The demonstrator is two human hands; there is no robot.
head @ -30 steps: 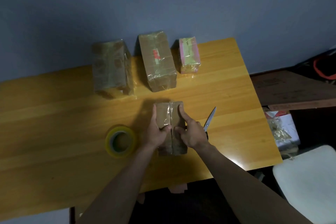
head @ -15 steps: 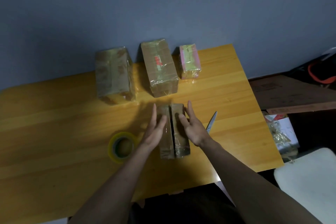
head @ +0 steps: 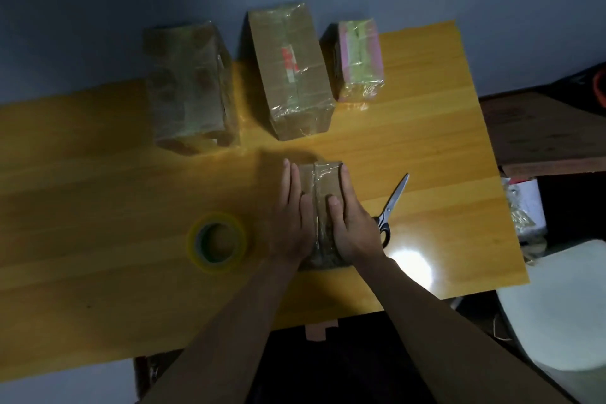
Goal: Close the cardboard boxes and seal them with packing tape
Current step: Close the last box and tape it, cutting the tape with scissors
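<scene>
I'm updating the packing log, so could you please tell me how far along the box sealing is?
Done, it seems: three taped boxes at the back, the large box, the middle box and the pink box. In hand: the left hand and right hand press flat on the small box, with tape along its seam. The tape roll and scissors lie idle. No unsealed boxes show.

Three boxes [head: 288, 69] stand behind a fourth box [head: 323, 180], tape roll [head: 217, 242] left, scissors [head: 392, 207] right.
</scene>
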